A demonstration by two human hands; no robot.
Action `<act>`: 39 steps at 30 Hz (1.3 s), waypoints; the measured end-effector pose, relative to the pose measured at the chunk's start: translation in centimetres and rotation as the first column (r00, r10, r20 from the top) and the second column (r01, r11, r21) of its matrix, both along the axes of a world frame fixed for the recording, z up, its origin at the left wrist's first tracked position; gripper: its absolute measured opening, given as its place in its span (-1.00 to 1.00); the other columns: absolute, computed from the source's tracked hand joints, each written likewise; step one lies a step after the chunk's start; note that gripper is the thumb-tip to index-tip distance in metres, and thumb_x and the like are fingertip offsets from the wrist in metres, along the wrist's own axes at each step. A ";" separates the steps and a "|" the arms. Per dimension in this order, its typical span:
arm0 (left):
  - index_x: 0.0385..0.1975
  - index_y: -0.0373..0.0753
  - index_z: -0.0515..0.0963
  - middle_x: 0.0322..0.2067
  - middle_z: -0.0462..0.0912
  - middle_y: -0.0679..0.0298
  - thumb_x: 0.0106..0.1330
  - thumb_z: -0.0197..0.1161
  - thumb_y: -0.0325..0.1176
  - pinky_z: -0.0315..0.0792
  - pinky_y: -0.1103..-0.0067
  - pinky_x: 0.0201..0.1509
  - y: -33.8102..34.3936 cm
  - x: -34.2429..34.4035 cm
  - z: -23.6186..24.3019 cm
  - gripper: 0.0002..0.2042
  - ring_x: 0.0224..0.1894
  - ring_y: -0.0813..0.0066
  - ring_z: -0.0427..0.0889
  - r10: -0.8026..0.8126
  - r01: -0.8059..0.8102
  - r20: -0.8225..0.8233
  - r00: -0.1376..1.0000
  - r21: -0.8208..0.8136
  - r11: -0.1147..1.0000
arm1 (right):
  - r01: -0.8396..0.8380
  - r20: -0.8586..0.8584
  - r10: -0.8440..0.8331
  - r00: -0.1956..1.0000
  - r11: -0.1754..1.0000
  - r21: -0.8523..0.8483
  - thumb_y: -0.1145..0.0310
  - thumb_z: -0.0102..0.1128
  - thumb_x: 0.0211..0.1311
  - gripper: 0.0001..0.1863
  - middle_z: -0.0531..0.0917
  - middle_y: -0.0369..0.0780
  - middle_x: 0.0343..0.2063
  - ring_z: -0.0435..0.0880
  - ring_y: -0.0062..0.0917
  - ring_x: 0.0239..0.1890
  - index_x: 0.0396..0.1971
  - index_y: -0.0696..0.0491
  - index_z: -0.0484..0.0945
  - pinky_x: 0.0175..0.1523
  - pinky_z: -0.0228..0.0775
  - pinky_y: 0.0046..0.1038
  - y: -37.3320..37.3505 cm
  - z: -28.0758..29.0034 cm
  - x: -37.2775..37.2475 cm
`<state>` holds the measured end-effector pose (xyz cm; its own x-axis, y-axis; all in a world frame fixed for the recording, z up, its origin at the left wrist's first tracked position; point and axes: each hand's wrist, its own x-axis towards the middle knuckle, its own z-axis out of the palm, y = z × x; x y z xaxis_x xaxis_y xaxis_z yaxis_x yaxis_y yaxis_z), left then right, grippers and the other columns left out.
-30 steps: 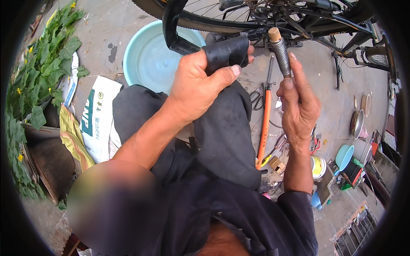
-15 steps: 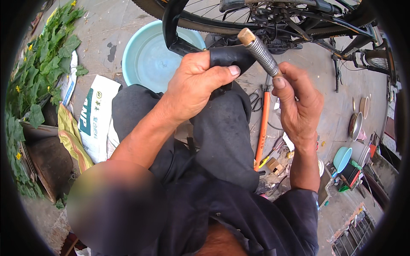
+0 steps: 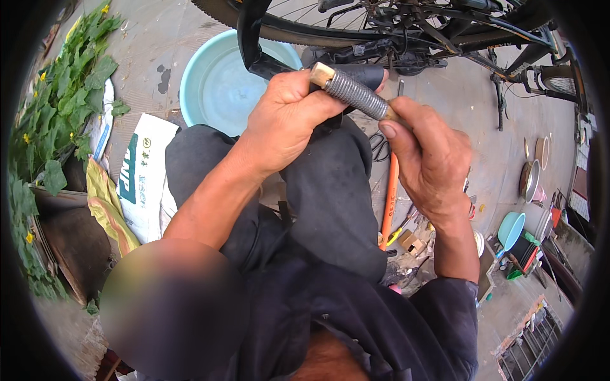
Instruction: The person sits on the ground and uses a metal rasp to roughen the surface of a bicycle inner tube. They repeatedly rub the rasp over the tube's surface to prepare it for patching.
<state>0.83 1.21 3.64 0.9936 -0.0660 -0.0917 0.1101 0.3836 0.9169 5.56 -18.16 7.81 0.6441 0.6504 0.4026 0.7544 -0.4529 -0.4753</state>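
Observation:
My left hand [image 3: 279, 124] is closed around a black rubber inner tube [image 3: 257, 60], which loops down from the bicycle wheel. A flat stretch of the tube reaches right past my fingers. My right hand [image 3: 435, 152] pinches one end of a wooden stick wrapped in a metal coil spring [image 3: 357, 94]. The stick slants up and left across the tube, its bare wooden tip beside my left thumb. Whether the coil touches the rubber, I cannot tell.
Ahead lies a bicycle [image 3: 438, 38]. A pale blue basin [image 3: 210, 82] holding water stands left of the tube. Scissors [image 3: 379, 147] and a long orange tool [image 3: 390, 197] lie by my right knee. A white sack [image 3: 149, 184] and leafy plants [image 3: 63, 108] are at left.
My right hand has brought the coil-wrapped stick left and down, over the tube. The stick now lies flatter. My left hand keeps its hold on the tube.

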 end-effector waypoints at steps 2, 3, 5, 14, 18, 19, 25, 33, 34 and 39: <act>0.05 -0.54 0.53 0.09 0.58 -0.08 0.36 -0.02 -0.54 0.27 0.39 0.40 -0.2 0.0 -0.3 -0.67 0.20 0.17 0.54 0.019 -0.018 0.032 0.999 -0.026 1.000 | 0.014 0.016 -0.014 1.000 0.999 -0.035 0.50 0.43 0.07 -0.73 0.62 -0.20 -0.52 0.60 -0.39 -0.58 -0.21 0.14 0.59 -0.48 0.43 -0.46 -1.0 -0.3 0.5; 0.05 -0.54 0.53 0.09 0.58 -0.08 0.36 -0.02 -0.53 0.27 0.39 0.39 -0.2 0.0 -0.4 -0.67 0.20 0.17 0.54 0.032 -0.030 0.048 0.998 -0.040 0.999 | 0.020 0.025 -0.019 1.000 0.998 -0.052 0.50 0.42 0.06 -0.72 0.61 -0.20 -0.53 0.60 -0.38 -0.58 -0.21 0.14 0.59 -0.47 0.43 -0.45 -1.6 -0.4 0.8; 0.06 -0.52 0.52 0.09 0.59 -0.05 0.36 0.01 -0.52 0.28 0.40 0.39 0.1 0.1 0.0 -0.66 0.19 0.21 0.55 0.035 -0.035 -0.003 0.999 0.015 0.999 | 0.154 -0.151 -0.139 0.979 0.984 0.094 0.45 0.31 0.24 -0.75 0.60 -0.26 -0.55 0.53 -0.59 -0.61 -0.10 0.16 0.57 -0.49 0.35 -0.58 -2.5 -0.5 0.4; 0.06 -0.50 0.53 0.10 0.59 0.02 0.29 0.11 -0.57 0.31 0.43 0.37 -0.2 -0.1 0.0 -0.66 0.19 0.28 0.55 0.043 -0.045 0.047 0.998 0.042 0.998 | 0.234 -0.465 -0.125 0.876 0.954 0.185 0.44 0.08 0.44 -0.48 0.58 -0.33 -0.51 0.38 -0.82 -0.64 0.35 0.14 0.26 -0.56 0.19 -0.73 -1.4 -1.5 -2.6; 0.08 -0.49 0.52 0.14 0.56 0.03 0.28 0.11 -0.57 0.32 0.41 0.37 -0.2 0.0 -0.4 -0.64 0.21 0.29 0.53 0.028 -0.028 0.012 1.000 0.003 1.000 | 0.130 -0.337 -0.070 0.939 0.978 0.161 0.56 0.09 0.39 -0.45 0.64 -0.29 -0.44 0.45 -0.81 -0.60 0.36 0.12 0.28 -0.51 0.31 -0.71 -0.5 -2.3 -3.7; 0.08 -0.49 0.51 0.15 0.55 0.03 0.28 0.11 -0.57 0.32 0.41 0.37 -0.2 0.0 -0.4 -0.64 0.21 0.29 0.53 0.028 -0.028 0.016 0.999 -0.004 1.000 | 0.127 -0.307 -0.073 0.949 0.979 0.159 0.58 0.11 0.36 -0.46 0.66 -0.25 -0.37 0.50 -0.78 -0.56 0.33 0.12 0.32 -0.46 0.35 -0.70 -0.1 -2.6 -3.8; 0.10 -0.49 0.49 0.16 0.54 0.03 0.30 0.05 -0.59 0.34 0.43 0.36 -0.5 0.0 0.0 -0.64 0.21 0.30 0.53 0.018 -0.019 0.039 0.999 0.013 1.000 | 0.155 -0.142 -0.149 0.979 0.987 0.034 0.69 0.17 0.25 -0.49 0.71 -0.09 -0.13 0.67 -0.54 -0.37 0.23 0.17 0.45 -0.24 0.51 -0.56 1.8 -2.2 -3.7; 0.10 -0.49 0.49 0.15 0.56 0.07 0.31 0.01 -0.59 0.34 0.43 0.36 -0.5 -0.1 -0.1 -0.64 0.21 0.31 0.53 0.037 -0.038 0.034 0.999 0.032 0.999 | 0.168 -0.067 -0.162 0.985 0.981 0.099 0.64 0.27 0.14 -0.38 0.51 -0.20 -0.50 0.50 -0.48 -0.59 0.25 -0.01 0.47 -0.45 0.36 -0.42 1.7 -3.4 -3.8; 0.10 -0.49 0.49 0.14 0.56 0.07 0.31 0.01 -0.59 0.34 0.43 0.36 -0.4 -0.1 -0.1 -0.64 0.20 0.32 0.53 0.033 -0.035 0.040 0.999 0.035 0.999 | 0.176 -0.066 -0.170 0.983 0.979 0.106 0.64 0.27 0.13 -0.38 0.51 -0.20 -0.51 0.50 -0.48 -0.60 0.25 -0.01 0.47 -0.46 0.36 -0.41 1.9 -3.4 -3.9; 0.10 -0.50 0.49 0.14 0.57 0.07 0.31 0.01 -0.59 0.34 0.44 0.35 -0.3 0.1 -0.4 -0.64 0.19 0.33 0.54 0.071 -0.071 0.009 0.997 -0.006 0.997 | 0.189 -0.141 -0.181 0.973 0.981 0.041 0.70 0.18 0.22 -0.48 0.72 -0.04 -0.22 0.67 -0.45 -0.41 0.21 0.14 0.48 -0.26 0.49 -0.51 2.6 -2.3 -3.8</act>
<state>0.90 0.94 3.29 0.9966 0.0039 -0.0828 0.0745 0.3957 0.9153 1.79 -15.57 5.54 0.8025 0.4944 0.3340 0.5863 -0.5494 -0.5953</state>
